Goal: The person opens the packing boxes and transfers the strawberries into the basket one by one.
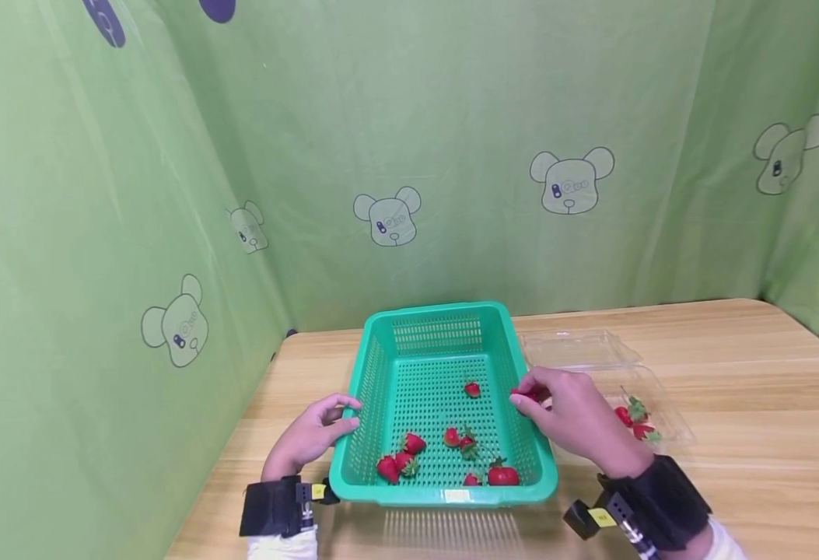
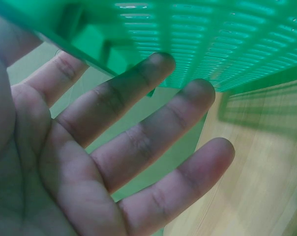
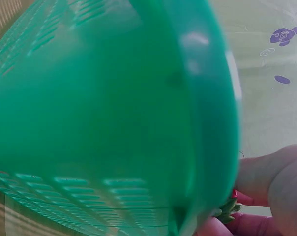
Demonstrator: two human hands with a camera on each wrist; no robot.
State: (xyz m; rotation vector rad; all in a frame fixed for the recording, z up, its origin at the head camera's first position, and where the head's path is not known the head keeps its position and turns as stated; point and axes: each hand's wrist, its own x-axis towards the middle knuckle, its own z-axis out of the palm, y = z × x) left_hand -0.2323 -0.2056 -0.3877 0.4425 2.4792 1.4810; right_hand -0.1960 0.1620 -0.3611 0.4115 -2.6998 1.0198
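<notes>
A green plastic basket (image 1: 444, 498) stands on the wooden table with several strawberries (image 1: 412, 443) scattered over its slotted floor. At its left rim is my left hand (image 1: 314, 432), thumb and fingers about the edge; in the left wrist view its fingers (image 2: 138, 142) are spread and fairly straight beneath the side wall. My right hand (image 1: 570, 412) pinches a strawberry (image 1: 525, 394) right at the basket's right rim. Its green leaves (image 3: 229, 210) show between the fingers in the right wrist view, and the rim hides part of the hand.
Right of the basket lies a clear plastic clamshell box (image 1: 668, 400), its lid (image 1: 577, 348) folded open toward the back. Several strawberries (image 1: 638, 420) are in it, partly behind the right hand. A green curtain (image 1: 479, 257) hangs behind and to the left of the table (image 1: 752, 373).
</notes>
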